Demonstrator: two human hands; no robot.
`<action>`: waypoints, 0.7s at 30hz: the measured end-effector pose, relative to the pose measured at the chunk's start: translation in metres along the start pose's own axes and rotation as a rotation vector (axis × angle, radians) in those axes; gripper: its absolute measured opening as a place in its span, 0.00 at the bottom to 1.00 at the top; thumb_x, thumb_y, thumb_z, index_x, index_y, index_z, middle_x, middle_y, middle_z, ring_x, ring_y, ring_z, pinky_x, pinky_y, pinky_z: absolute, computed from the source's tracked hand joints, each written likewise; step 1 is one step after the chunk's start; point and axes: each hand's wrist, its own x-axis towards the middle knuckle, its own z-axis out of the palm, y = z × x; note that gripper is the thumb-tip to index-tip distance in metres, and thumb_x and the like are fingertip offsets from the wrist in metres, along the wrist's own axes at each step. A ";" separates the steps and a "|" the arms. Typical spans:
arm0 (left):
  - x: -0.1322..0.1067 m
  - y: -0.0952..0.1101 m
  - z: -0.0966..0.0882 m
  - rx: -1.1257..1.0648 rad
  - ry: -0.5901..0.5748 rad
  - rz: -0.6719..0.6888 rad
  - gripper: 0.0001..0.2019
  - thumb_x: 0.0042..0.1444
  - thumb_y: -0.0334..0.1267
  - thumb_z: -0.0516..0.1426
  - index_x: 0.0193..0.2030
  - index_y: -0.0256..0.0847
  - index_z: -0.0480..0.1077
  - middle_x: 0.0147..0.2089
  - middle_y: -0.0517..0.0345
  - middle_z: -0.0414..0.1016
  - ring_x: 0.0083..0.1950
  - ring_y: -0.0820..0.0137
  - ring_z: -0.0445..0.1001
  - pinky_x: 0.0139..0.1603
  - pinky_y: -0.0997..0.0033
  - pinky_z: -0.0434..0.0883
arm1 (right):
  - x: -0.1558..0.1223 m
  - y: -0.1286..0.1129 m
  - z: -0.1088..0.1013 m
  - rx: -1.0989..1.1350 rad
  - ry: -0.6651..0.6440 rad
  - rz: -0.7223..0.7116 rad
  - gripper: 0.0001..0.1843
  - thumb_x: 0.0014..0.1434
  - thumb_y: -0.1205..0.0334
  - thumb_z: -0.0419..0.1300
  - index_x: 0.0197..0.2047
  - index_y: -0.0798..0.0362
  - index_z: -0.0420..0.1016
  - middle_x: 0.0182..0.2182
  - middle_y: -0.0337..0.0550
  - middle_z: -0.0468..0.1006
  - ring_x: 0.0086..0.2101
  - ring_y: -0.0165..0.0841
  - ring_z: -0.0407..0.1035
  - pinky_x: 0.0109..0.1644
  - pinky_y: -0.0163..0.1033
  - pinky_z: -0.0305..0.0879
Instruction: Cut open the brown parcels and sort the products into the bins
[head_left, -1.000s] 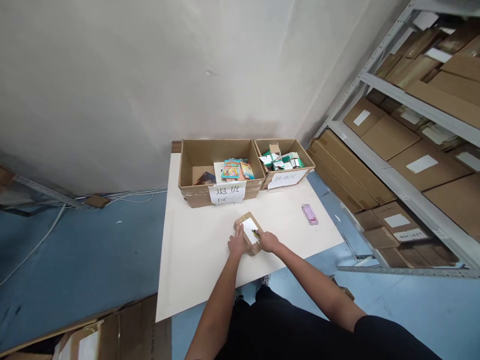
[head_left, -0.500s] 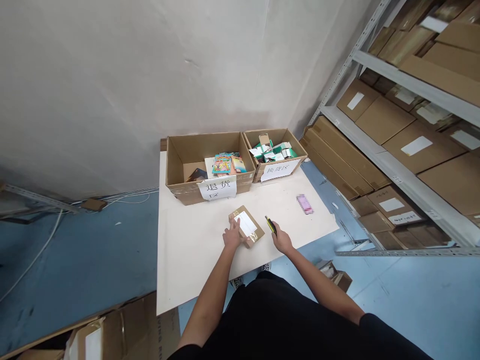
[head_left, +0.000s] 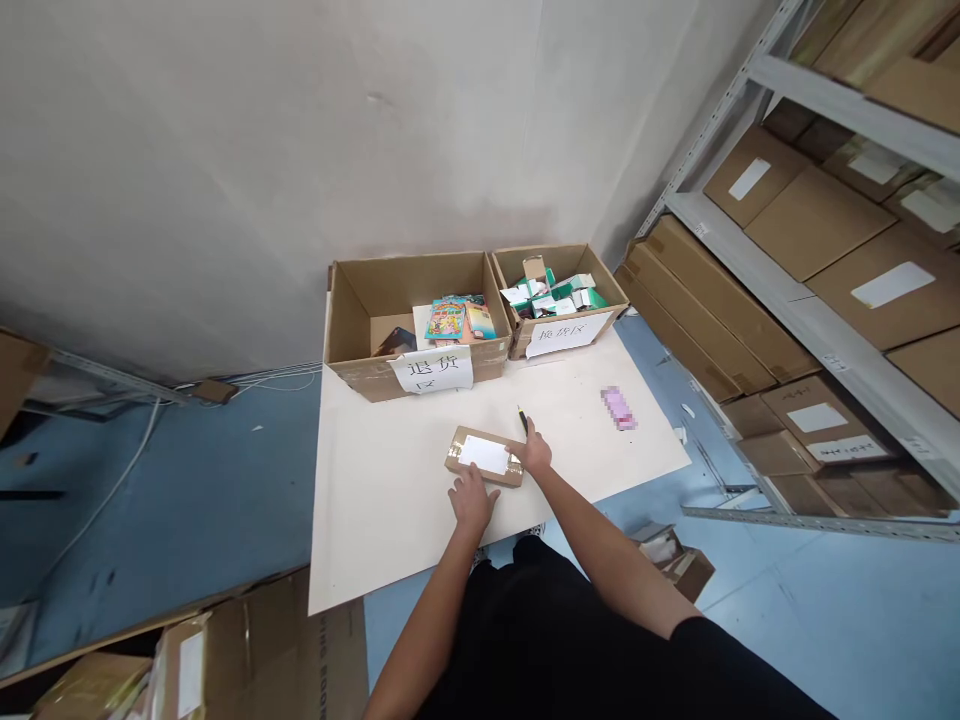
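A small taped cardboard box [head_left: 459, 445] with a white label lies on the white tabletop, its long side running across in front of me. My left hand [head_left: 472, 500] rests against its near side with fingers spread, a fingertip reaching onto the top. My right hand [head_left: 535, 450] is closed round a black and yellow utility knife [head_left: 523, 418], which points away from me. Fingers of that hand also touch the right end of the box. Most of the knife's handle is hidden in my grip, and I cannot make out its blade.
Behind the small box stand two open cartons with handwritten signs: the left carton [head_left: 352, 375] holds colourful booklets, the right carton [head_left: 523, 345] green and white boxes. A pixelated pink item [head_left: 618, 408] lies on the table [head_left: 375, 500] at right. A shelf rack [head_left: 795, 310] of boxes stands beyond.
The small box has turned so its long side lies across. My left hand has shifted to its near side, and my right hand with the utility knife has come left to its right end.
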 end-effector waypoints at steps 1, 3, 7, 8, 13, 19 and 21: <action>0.001 -0.001 0.001 0.007 0.021 0.010 0.38 0.65 0.53 0.59 0.77 0.34 0.57 0.73 0.28 0.62 0.65 0.43 0.69 0.60 0.47 0.70 | 0.002 -0.002 0.000 -0.004 -0.007 0.007 0.56 0.60 0.43 0.71 0.80 0.45 0.44 0.56 0.56 0.78 0.55 0.50 0.76 0.53 0.44 0.68; 0.010 -0.004 -0.002 0.008 0.061 0.093 0.34 0.65 0.50 0.60 0.74 0.38 0.63 0.72 0.32 0.65 0.69 0.43 0.67 0.63 0.46 0.69 | 0.005 -0.003 0.001 0.012 -0.017 0.017 0.56 0.58 0.44 0.73 0.79 0.45 0.47 0.55 0.55 0.79 0.55 0.50 0.76 0.53 0.45 0.68; 0.040 -0.016 -0.015 0.006 0.034 0.456 0.35 0.64 0.46 0.62 0.76 0.51 0.61 0.80 0.47 0.57 0.80 0.47 0.52 0.72 0.47 0.63 | -0.003 0.014 0.003 0.330 0.014 -0.010 0.46 0.64 0.44 0.66 0.77 0.45 0.52 0.52 0.51 0.82 0.52 0.47 0.78 0.52 0.45 0.72; 0.046 -0.018 -0.017 0.004 0.008 0.509 0.34 0.65 0.47 0.61 0.77 0.54 0.60 0.82 0.51 0.54 0.82 0.48 0.48 0.73 0.47 0.62 | -0.009 0.024 0.003 0.470 0.015 0.007 0.42 0.67 0.43 0.62 0.77 0.45 0.52 0.49 0.49 0.83 0.49 0.45 0.79 0.50 0.45 0.74; 0.054 -0.010 -0.008 -0.003 -0.012 0.446 0.33 0.69 0.51 0.55 0.79 0.56 0.56 0.83 0.58 0.48 0.83 0.51 0.44 0.77 0.46 0.58 | -0.045 0.083 0.005 1.076 -0.172 0.162 0.28 0.69 0.46 0.58 0.66 0.48 0.61 0.39 0.46 0.84 0.36 0.39 0.82 0.38 0.40 0.77; 0.046 0.015 0.004 -0.010 0.017 0.338 0.34 0.72 0.50 0.50 0.82 0.56 0.45 0.84 0.55 0.45 0.84 0.50 0.40 0.78 0.42 0.55 | -0.058 0.096 0.002 1.030 -0.224 0.158 0.17 0.63 0.48 0.63 0.47 0.48 0.64 0.31 0.40 0.81 0.29 0.35 0.80 0.31 0.35 0.74; 0.047 0.016 0.005 -0.003 -0.002 0.344 0.34 0.72 0.50 0.49 0.82 0.55 0.44 0.84 0.55 0.43 0.84 0.50 0.39 0.79 0.43 0.54 | -0.053 0.090 0.001 0.941 -0.185 0.166 0.19 0.65 0.42 0.61 0.45 0.48 0.64 0.24 0.33 0.76 0.20 0.31 0.73 0.25 0.33 0.69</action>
